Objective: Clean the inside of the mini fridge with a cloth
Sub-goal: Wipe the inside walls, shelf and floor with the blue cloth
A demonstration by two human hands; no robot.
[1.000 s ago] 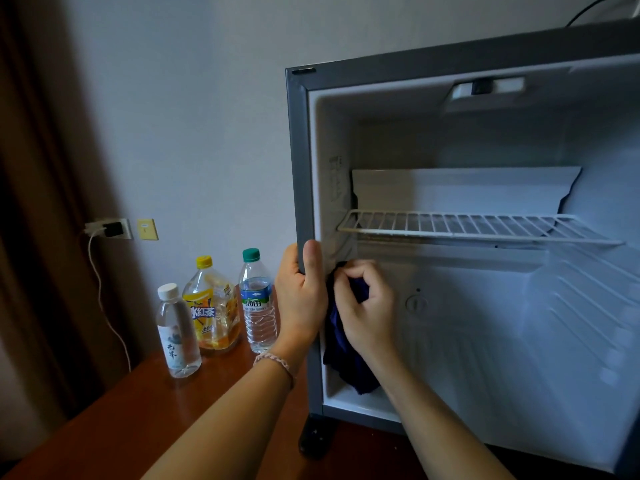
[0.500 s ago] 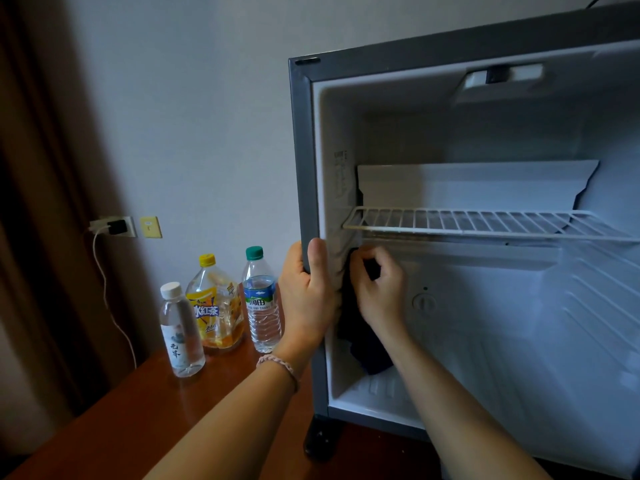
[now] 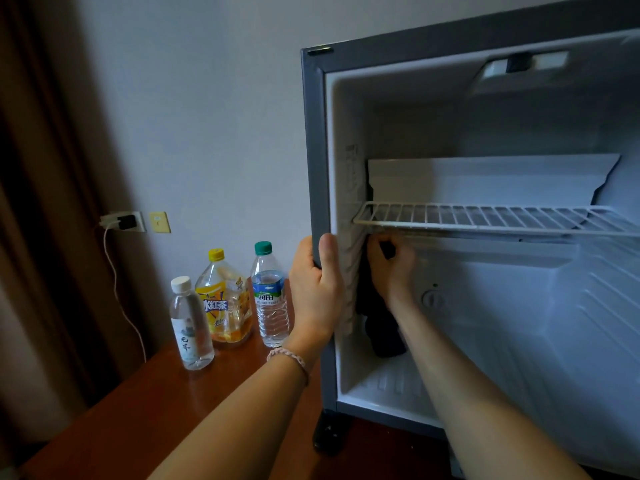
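The mini fridge (image 3: 313, 140) stands open on a wooden table, its white inside lit dimly. A white wire shelf (image 3: 485, 218) crosses it at mid height. My left hand (image 3: 317, 289) grips the fridge's grey left front edge, thumb on the inner side. My right hand (image 3: 391, 268) is inside, just under the shelf's left end, and holds a dark blue cloth (image 3: 381, 327) against the left inner wall. The cloth hangs down below my hand toward the fridge floor.
Three bottles stand left of the fridge: a white-capped one (image 3: 190, 327), a yellow-capped tea bottle (image 3: 225, 299) and a green-capped water bottle (image 3: 270, 296). A wall socket with a charger and cable (image 3: 123, 221) is behind them. A brown curtain hangs at far left.
My right hand has slid the cloth up the left inner wall until it is just beneath the shelf. My left hand keeps its grip on the fridge edge.
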